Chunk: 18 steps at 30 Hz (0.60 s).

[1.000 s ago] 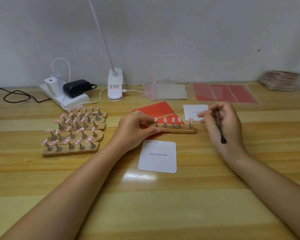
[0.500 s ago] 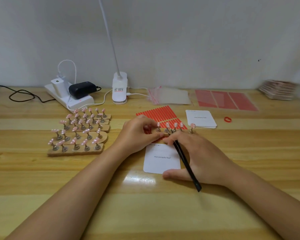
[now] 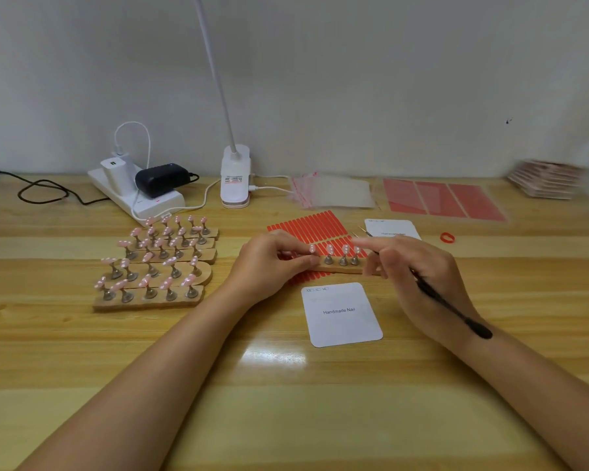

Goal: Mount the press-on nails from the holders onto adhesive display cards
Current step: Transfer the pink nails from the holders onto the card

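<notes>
Table (image 3: 82, 351): pale wood in lengthwise planks, glossy, a lamp glare at centre. Wall (image 3: 354, 79): plain grey-white, along 12 o'clock.

Power strip (image 3: 140, 195): white, 10 o'clock, carrying a white charger and a black adapter; dark cable trails off left.

Lamp (image 3: 235, 178): white clip base at 12 o'clock, neck rising out of view.

Spare holders (image 3: 157, 266): five wooden strips at 9 o'clock, each with pink nails on metal stands.

Tape sheet (image 3: 310, 226): red adhesive strips, centre, partly under the held strip. Red sheet (image 3: 442, 200) and clear bags (image 3: 334, 193) at 1 o'clock; blurred stack at 2 o'clock.

Card (image 3: 342, 314): white, "Handmade Nail", bare, just toward 6 o'clock of the hands. Card stack (image 3: 393, 228): 1 o'clock.

Left hand (image 3: 269, 263): thumb and fingers grip the left end of the holder (image 3: 340, 268).

Right hand (image 3: 419, 270): fingers curled round black tweezers (image 3: 456, 309), tips pointing to 11 o'clock at the holder's right end; index finger extended.

Nails (image 3: 330, 249): four visible on the held strip, upright; any fifth is hidden by the right hand.

Band (image 3: 447, 237): red, small, 2 o'clock.

Risks, judged: tweezers may flick a nail off its stand; a loose left grip lets the strip tip; a nail could catch on the exposed tape below; the card is unheld and may slide when pressed.
</notes>
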Each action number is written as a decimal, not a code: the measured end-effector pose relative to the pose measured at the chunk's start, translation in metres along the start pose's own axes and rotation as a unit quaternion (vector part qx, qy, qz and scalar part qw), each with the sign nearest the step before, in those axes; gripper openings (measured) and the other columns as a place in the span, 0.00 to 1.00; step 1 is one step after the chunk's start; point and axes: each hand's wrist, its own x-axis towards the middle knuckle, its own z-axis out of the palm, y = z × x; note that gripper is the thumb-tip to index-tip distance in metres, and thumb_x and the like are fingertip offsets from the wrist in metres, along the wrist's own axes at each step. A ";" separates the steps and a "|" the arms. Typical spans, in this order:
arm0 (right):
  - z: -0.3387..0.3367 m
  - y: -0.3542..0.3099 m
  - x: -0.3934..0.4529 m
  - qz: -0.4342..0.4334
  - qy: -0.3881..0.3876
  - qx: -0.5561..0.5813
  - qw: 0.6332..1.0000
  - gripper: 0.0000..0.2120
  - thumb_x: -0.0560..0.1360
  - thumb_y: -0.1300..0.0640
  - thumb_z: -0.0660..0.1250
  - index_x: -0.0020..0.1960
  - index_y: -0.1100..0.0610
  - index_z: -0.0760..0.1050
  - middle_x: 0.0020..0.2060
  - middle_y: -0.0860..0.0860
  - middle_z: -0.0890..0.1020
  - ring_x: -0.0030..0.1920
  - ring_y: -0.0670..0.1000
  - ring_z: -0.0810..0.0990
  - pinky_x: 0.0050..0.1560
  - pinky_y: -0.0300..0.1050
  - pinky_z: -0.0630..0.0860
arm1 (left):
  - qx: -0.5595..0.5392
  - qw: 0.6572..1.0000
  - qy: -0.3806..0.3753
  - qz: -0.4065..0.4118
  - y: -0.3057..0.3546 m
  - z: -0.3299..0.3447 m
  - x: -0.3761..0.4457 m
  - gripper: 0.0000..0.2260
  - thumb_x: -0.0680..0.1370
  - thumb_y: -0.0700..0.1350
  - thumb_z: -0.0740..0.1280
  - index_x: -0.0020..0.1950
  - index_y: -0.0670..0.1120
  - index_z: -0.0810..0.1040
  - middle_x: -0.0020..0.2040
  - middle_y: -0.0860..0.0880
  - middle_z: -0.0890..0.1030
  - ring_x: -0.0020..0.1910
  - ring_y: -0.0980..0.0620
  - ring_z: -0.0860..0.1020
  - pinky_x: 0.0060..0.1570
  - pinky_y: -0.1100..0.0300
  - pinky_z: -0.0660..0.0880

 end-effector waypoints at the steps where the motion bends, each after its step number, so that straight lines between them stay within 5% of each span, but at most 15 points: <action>1: 0.001 -0.001 0.002 0.017 -0.003 0.025 1.000 0.23 0.78 0.41 0.50 0.57 0.54 0.76 0.35 0.38 0.77 0.40 0.37 0.75 0.43 0.29 0.68 | -0.005 1.000 0.001 -0.001 0.000 0.000 0.000 0.06 0.70 0.44 0.73 0.47 0.49 0.84 0.44 0.53 0.79 0.48 0.49 0.77 0.54 0.48 0.74; 4: 0.004 -0.002 0.010 0.033 -0.004 0.049 0.998 0.23 0.76 0.38 0.50 0.55 0.49 0.76 0.34 0.42 0.74 0.39 0.35 0.73 0.42 0.26 0.66 | -0.011 1.000 0.003 0.002 0.000 0.000 0.000 0.06 0.70 0.43 0.73 0.46 0.49 0.84 0.44 0.51 0.80 0.47 0.49 0.78 0.53 0.49 0.74; 9: 0.018 0.004 0.020 -0.058 0.028 0.003 0.998 0.10 0.70 0.54 0.72 0.45 0.62 0.83 0.36 0.52 0.82 0.37 0.42 0.78 0.40 0.31 0.72 | -0.018 1.000 -0.002 0.018 0.001 -0.001 -0.001 0.07 0.71 0.42 0.73 0.46 0.52 0.82 0.43 0.48 0.80 0.46 0.48 0.78 0.51 0.49 0.74; 14: 0.025 0.015 0.013 -0.128 0.026 -0.063 0.989 0.06 0.68 0.61 0.75 0.44 0.61 0.83 0.39 0.46 0.82 0.41 0.40 0.78 0.46 0.30 0.74 | -0.020 0.999 -0.006 0.026 0.001 -0.001 -0.001 0.08 0.70 0.41 0.73 0.46 0.53 0.81 0.42 0.50 0.80 0.46 0.48 0.78 0.51 0.48 0.74; 18: 0.022 0.015 0.013 -0.122 -0.002 -0.082 0.989 0.05 0.68 0.62 0.75 0.44 0.60 0.83 0.36 0.50 0.84 0.37 0.44 0.81 0.40 0.37 0.77 | -0.024 0.999 -0.009 0.026 0.001 -0.001 -0.001 0.09 0.70 0.41 0.73 0.47 0.52 0.81 0.42 0.50 0.79 0.46 0.49 0.78 0.51 0.48 0.74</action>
